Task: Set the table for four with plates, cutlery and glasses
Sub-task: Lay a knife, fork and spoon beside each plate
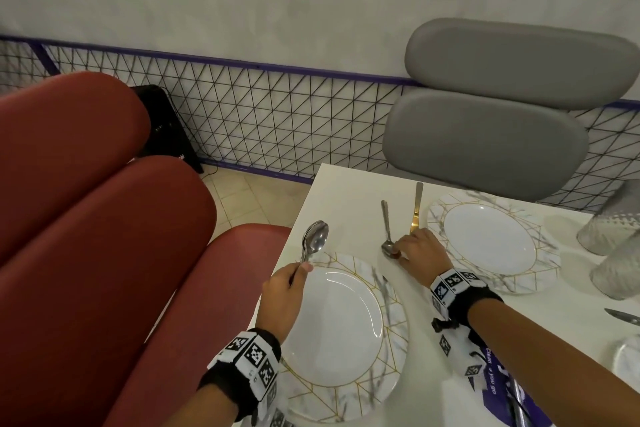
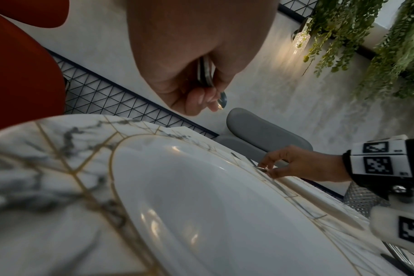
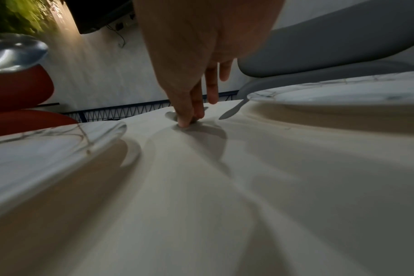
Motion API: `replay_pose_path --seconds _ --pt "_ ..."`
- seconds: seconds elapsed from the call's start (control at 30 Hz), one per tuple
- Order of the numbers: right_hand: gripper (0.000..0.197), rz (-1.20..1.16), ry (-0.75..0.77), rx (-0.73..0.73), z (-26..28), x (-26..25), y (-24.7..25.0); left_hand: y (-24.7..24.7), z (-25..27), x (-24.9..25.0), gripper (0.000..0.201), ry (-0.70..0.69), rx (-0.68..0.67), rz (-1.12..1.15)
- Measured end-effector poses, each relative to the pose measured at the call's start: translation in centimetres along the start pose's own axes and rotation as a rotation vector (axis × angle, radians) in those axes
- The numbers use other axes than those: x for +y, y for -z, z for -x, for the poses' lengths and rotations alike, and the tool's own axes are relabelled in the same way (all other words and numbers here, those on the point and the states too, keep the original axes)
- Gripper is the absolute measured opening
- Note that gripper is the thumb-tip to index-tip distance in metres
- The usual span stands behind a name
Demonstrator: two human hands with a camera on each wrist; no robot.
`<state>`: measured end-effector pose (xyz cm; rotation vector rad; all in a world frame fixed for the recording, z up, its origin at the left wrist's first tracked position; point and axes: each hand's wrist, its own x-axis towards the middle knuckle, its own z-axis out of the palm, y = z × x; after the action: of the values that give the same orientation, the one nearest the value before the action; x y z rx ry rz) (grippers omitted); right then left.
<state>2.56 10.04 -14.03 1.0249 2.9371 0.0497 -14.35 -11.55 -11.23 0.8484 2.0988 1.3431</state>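
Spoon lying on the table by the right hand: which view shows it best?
Head view: the spoon shows at full length, only its bowl partly under the right hand. Right wrist shows just the bowl's edge beneath the fingertips; left wrist a tiny, distant sliver of the handle.

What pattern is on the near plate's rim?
The rim is grey-veined marble with gold lines, clearest in head view.

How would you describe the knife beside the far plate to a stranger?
On the white table, find the far plate before the grey chair. Two utensils lie just left of it. The knife is the one nearer the plate, with a gold blade; the spoon beside it is all silver.
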Motion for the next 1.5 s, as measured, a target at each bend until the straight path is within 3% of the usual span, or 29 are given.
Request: replay_pose_path --seconds 0.07,0.27,0.43,0.63,0.93,1.5 --pt "0.011 0.015 -0.004 0.041 -0.8 -0.1 0.3 0.0 -0.1 -0.2 0.023 0.004 0.012 0.009" --pt "0.031 0.013 -0.12 0.012 -2.8 1.3 0.0 0.3 -0.2 -0.4 0.023 -0.007 0.018 0.027" --pt "0.012 0.064 -0.108 0.087 -3.0 1.0 -0.2 0.5 -0.5 -0.4 0.024 -0.02 0.011 0.02" --pt "0.022 0.096 -0.128 0.174 -3.5 1.3 0.0 0.5 -0.3 -0.2 0.024 -0.021 0.011 0.057" --pt "0.011 0.063 -0.178 0.169 -4.3 2.7 -0.4 0.5 -0.5 -0.9 0.022 -0.001 0.038 0.056" --pt "0.03 0.104 -0.189 0.128 -5.3 3.8 -1.2 0.6 -0.8 -1.0 0.021 -0.027 0.028 0.04"
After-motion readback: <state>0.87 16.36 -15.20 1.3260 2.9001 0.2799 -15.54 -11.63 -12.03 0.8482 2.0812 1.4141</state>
